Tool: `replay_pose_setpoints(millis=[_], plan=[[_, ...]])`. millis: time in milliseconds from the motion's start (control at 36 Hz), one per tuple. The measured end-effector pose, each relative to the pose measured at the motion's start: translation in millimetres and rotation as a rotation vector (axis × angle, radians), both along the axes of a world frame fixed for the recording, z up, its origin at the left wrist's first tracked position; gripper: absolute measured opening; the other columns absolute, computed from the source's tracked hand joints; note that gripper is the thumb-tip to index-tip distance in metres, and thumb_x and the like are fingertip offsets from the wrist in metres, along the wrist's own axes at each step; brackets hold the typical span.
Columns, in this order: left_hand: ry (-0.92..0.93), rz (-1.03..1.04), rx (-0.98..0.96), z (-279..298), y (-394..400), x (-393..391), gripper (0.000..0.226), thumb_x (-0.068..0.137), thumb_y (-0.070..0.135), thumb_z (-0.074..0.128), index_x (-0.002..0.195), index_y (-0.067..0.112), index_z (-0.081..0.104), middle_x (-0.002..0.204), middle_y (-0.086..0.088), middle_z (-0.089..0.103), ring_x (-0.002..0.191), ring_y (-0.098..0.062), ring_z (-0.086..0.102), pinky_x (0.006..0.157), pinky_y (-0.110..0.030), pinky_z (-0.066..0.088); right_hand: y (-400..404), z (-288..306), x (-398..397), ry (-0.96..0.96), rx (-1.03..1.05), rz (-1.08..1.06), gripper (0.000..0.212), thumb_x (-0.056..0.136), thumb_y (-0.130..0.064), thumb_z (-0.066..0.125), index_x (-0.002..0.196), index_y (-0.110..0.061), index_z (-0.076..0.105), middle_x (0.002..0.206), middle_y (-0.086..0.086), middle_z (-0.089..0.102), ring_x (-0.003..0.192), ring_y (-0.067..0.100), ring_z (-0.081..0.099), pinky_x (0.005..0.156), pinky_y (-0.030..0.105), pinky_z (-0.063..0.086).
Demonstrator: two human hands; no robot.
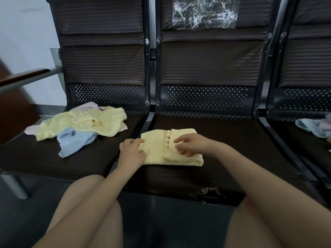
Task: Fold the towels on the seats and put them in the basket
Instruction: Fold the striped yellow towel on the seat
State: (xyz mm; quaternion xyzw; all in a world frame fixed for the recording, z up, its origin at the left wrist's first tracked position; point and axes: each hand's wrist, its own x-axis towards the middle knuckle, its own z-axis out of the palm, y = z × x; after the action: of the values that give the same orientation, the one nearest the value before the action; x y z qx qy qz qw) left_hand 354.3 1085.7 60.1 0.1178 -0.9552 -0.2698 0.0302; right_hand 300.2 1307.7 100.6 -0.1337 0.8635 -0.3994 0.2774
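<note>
Both hands, L (131,149) & R (190,144), on folded yellow towel (157,153), mid seat (232,140).

Both forearms reach forward; the left hand (131,149) lies flat, the right hand (192,144) hovers, fingers loosely curled.
</note>
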Motion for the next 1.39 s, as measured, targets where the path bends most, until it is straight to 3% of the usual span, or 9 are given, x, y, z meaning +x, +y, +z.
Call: replay_pose_setpoints(millis=[139, 250, 417, 583, 861, 944, 1139, 1250, 1389], plan=[[-0.017, -0.131, 0.054, 19, 11, -18, 0.043, 0.094, 0.009, 0.046, 0.135, 0.022, 0.05, 0.136, -0.008, 0.046, 0.123, -0.021, 0.044, 0.094, -0.026, 0.036, 18, -3, -2, 0.101, 0.001, -0.132, 0.026, 0.095, -0.019, 0.055, 0.119, -0.015, 0.064, 0.1, 0.0, 0.068, 0.092, 0.015, 0.066, 0.08, 0.03, 0.055], [-0.121, -0.123, 0.233, 38, 30, -37, 0.039, 0.096, 0.017, 0.042, 0.134, 0.023, 0.05, 0.099, 0.001, 0.058, 0.088, -0.015, 0.059, 0.08, -0.035, 0.051, 23, -5, -7, 0.143, 0.056, -0.209, 0.024, 0.095, -0.022, 0.055, 0.116, -0.02, 0.066, 0.108, -0.006, 0.061, 0.097, 0.01, 0.06, 0.085, 0.027, 0.052], [-0.341, -0.119, 0.273, 26, 62, -46, 0.049, 0.096, 0.03, 0.046, 0.144, 0.025, 0.039, 0.136, -0.007, 0.051, 0.114, -0.023, 0.055, 0.096, -0.032, 0.048, 20, -15, -14, 0.151, 0.116, -0.332, 0.043, 0.093, -0.029, 0.056, 0.135, -0.022, 0.051, 0.135, 0.005, 0.053, 0.118, 0.02, 0.053, 0.09, 0.029, 0.045], [-0.208, -0.11, 0.229, 4, 67, -42, 0.053, 0.094, 0.028, 0.053, 0.144, 0.024, 0.039, 0.134, -0.006, 0.052, 0.114, -0.025, 0.055, 0.086, -0.031, 0.048, 14, -24, -15, -0.078, 0.165, -0.405, 0.068, 0.093, -0.031, 0.053, 0.152, -0.017, 0.023, 0.146, 0.009, 0.038, 0.125, 0.027, 0.046, 0.1, 0.04, 0.047], [-0.212, -0.107, 0.346, 1, 66, -58, 0.055, 0.096, 0.022, 0.05, 0.148, 0.026, 0.034, 0.139, -0.004, 0.051, 0.12, -0.022, 0.051, 0.087, -0.024, 0.037, 7, -30, -23, -0.188, -0.118, -0.529, 0.074, 0.092, -0.04, 0.06, 0.152, -0.016, 0.023, 0.149, 0.006, 0.036, 0.127, 0.025, 0.046, 0.085, 0.033, 0.047], [-0.209, -0.118, 0.359, -1, 66, -60, 0.053, 0.095, 0.02, 0.049, 0.146, 0.027, 0.036, 0.136, -0.003, 0.053, 0.108, -0.017, 0.052, 0.086, -0.025, 0.039, 6, -35, -26, -0.131, -0.104, -0.516, 0.069, 0.094, -0.038, 0.057, 0.152, -0.017, 0.025, 0.15, 0.005, 0.035, 0.13, 0.023, 0.043, 0.092, 0.031, 0.042], [-0.187, -0.158, 0.284, 2, 67, -60, 0.047, 0.096, 0.019, 0.047, 0.142, 0.028, 0.044, 0.146, 0.0, 0.045, 0.126, -0.019, 0.047, 0.087, -0.02, 0.034, 10, -37, -30, -0.086, -0.133, -0.52, 0.061, 0.092, -0.018, 0.06, 0.149, -0.018, 0.035, 0.15, 0.007, 0.037, 0.131, 0.024, 0.043, 0.106, 0.033, 0.038], [-0.149, -0.173, 0.269, 6, 68, -54, 0.041, 0.094, 0.023, 0.05, 0.134, 0.03, 0.054, 0.132, 0.001, 0.055, 0.101, -0.016, 0.056, 0.081, -0.025, 0.048, 16, -22, -32, -0.018, -0.202, -0.552, 0.055, 0.088, -0.013, 0.065, 0.14, -0.019, 0.049, 0.144, 0.007, 0.045, 0.124, 0.022, 0.048, 0.097, 0.029, 0.042], [-0.158, -0.231, 0.332, 6, 75, -45, 0.03, 0.096, 0.028, 0.05, 0.123, 0.03, 0.062, 0.102, 0.004, 0.063, 0.081, -0.014, 0.062, 0.08, -0.03, 0.054, 34, -3, -34, 0.047, -0.239, -0.542, 0.046, 0.089, -0.015, 0.063, 0.133, -0.024, 0.054, 0.139, 0.005, 0.046, 0.106, 0.015, 0.045, 0.067, 0.023, 0.04]])
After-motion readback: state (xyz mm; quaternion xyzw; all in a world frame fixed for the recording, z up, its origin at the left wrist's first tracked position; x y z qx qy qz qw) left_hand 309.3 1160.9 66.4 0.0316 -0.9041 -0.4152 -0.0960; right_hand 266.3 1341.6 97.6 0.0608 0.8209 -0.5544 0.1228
